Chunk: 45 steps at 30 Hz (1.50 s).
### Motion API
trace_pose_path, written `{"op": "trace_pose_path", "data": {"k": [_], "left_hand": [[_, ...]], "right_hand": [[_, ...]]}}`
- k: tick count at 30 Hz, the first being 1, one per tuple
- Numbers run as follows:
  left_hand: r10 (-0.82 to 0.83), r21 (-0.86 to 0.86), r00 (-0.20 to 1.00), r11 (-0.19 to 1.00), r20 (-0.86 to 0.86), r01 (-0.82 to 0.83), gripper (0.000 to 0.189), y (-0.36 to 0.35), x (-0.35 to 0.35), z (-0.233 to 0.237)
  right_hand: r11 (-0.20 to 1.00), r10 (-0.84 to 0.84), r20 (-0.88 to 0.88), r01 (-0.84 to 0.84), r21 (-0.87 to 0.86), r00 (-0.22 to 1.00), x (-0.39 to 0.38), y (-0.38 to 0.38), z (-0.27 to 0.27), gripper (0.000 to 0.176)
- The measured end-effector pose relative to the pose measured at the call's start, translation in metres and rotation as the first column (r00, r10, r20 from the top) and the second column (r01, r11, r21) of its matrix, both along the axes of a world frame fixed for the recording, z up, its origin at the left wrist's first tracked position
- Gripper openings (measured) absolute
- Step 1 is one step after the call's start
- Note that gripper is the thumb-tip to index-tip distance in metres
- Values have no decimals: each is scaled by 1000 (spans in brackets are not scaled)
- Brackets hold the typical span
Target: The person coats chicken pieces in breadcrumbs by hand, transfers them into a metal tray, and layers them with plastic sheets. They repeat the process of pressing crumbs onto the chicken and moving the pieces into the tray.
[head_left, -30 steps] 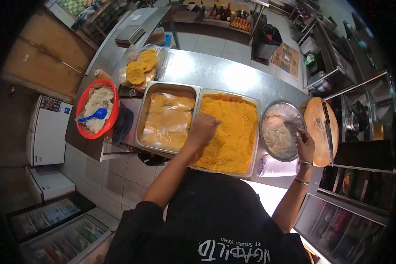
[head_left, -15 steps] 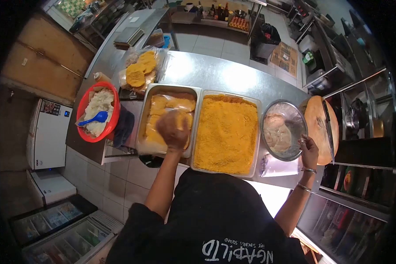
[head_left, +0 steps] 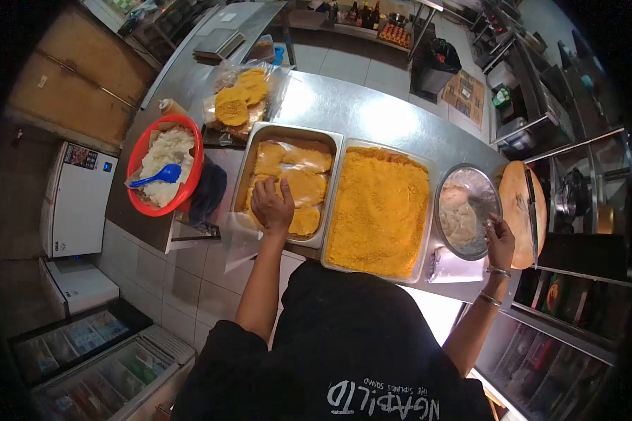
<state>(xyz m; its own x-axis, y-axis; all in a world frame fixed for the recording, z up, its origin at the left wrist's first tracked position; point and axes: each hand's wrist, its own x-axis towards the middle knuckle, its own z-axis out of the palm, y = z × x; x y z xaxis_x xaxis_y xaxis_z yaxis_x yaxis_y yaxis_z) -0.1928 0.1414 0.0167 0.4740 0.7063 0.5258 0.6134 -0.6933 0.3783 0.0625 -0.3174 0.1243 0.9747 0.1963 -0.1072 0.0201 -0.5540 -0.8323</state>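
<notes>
Resting palm-down in the left tray (head_left: 291,129), the left hand (head_left: 272,207) lies with its grip open and flat on a breaded cutlet (head_left: 304,219) at the near side. Right of the crumb tray (head_left: 383,144), the right hand (head_left: 500,240) touches the near rim of the bowl (head_left: 479,186); I cannot tell whether its grip is closed.

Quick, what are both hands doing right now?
Left hand: open, lying flat on the breaded pieces in the tray.
Right hand: fingers at the metal bowl rim; cannot tell if it grips.
</notes>
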Motion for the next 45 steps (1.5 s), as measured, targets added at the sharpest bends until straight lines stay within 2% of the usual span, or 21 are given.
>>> {"op": "trace_pose_path", "data": {"k": [1,3,4,6,9,14,16,18,19,22,23,24,25,28,30,36,38,40,43,44,45], "left_hand": [[-1,0,1000,1000,2,1,30,3,-3,-3],[-7,-251,996,968,-87,-16,40,10,-6,-11],[-8,-251,996,968,-85,-14,40,11,-9,-16],[-28,-274,973,961,-231,-38,52,7,-8,-17],[-133,-296,952,954,-278,47,59,5,-13,-18],[-183,-268,923,959,-338,91,64,10,-20,-19],[-172,-228,937,968,-305,104,65,9,-20,-8],[-144,-279,887,960,-440,18,66,11,-22,-13],[-167,-366,858,930,-485,-26,68,14,-23,-16],[-255,-525,788,845,-561,-100,73,19,-30,-13],[-266,-533,806,843,-529,-71,73,19,-32,-7],[-279,-541,823,840,-495,-40,73,19,-33,0],[-297,-541,808,840,-508,-31,73,19,-33,5],[-253,-467,863,884,-438,23,73,20,-31,-2],[-274,-413,885,905,-376,105,71,17,-30,11],[-308,-410,926,890,-221,198,62,33,20,60],[-362,-427,931,849,-43,310,47,45,43,70],[-536,-430,797,673,277,602,33,66,68,53],[-612,-441,728,586,309,679,27,70,84,64],[-585,-543,766,565,266,621,24,67,84,70],[-590,-542,763,564,264,623,24,66,82,70]], "right_hand": [[1000,-3,-1,3,-9,1000,-1,4,2,29],[1000,7,15,-7,-19,1000,-3,9,3,29],[999,17,23,-16,-33,1000,-5,11,3,30],[1000,2,19,-1,-16,1000,-10,15,4,31],[1000,-23,21,23,-5,1000,-17,23,8,31],[999,-27,28,28,-29,999,-37,34,4,33],[985,-63,11,64,-161,998,-49,45,6,35],[951,-48,47,60,-302,998,-57,53,3,38],[983,-46,29,50,-178,999,-56,44,-16,38],[996,-42,-9,41,-83,999,-63,55,-22,33],[988,-12,22,15,-153,1000,-61,53,-27,32],[999,-21,172,25,-23,985,-60,56,-40,29],[998,-2,84,7,-62,996,-61,64,-23,28],[998,7,151,-17,66,989,-45,69,-31,27],[994,-21,119,8,106,993,-40,70,-24,27],[992,-5,150,-15,128,989,-34,61,-12,27],[989,5,135,-24,144,991,-34,50,-17,27],[986,16,123,-36,160,992,-31,37,-22,27],[980,-10,143,-18,197,990,-35,16,-35,27],[981,-29,160,-2,191,987,-37,12,-34,28],[983,-46,181,12,186,982,-38,9,-32,28]]}}
